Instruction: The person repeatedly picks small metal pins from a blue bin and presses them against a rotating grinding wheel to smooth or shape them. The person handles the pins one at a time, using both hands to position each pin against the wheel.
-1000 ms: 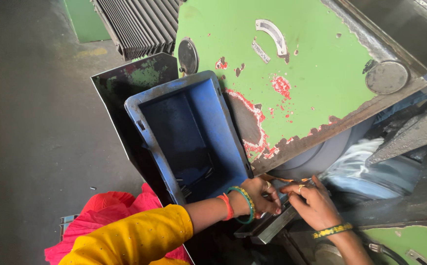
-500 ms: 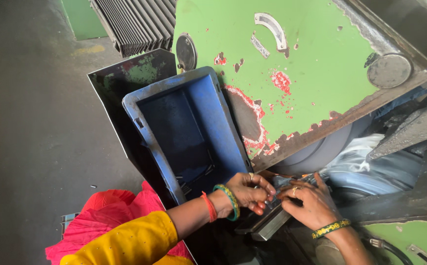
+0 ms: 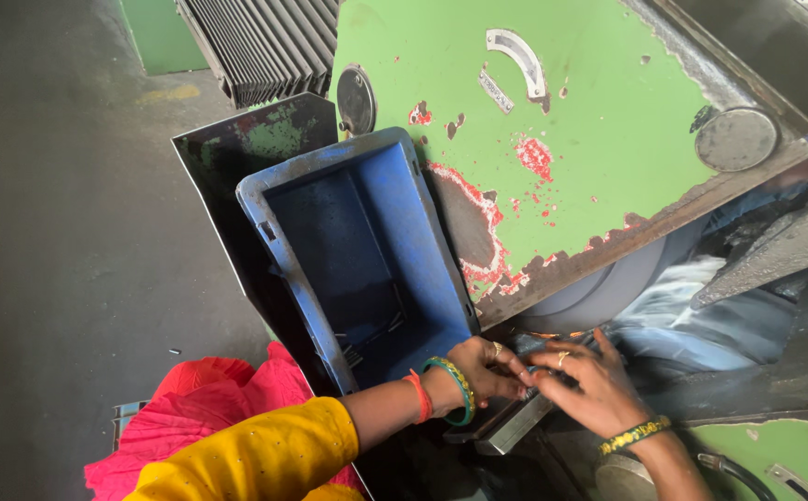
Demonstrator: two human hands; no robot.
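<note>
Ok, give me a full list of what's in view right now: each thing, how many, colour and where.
machine cover: one, green with chipped red patches, upper right.
round knobs: two, dark grey, on the cover.
bin: one, blue plastic, centre, leaning against the machine; a few small dark pieces lie in its lower end.
dark panel: one, black with green smears, behind the bin.
ribbed grille: one, grey, top centre.
metal bar: one, grey, under both hands.
floor: grey concrete, left.
bangles: green and orange on the left wrist, yellow on the right.
left hand: fingers on the bar.
right hand: beside it, fingers on the bar.
</note>
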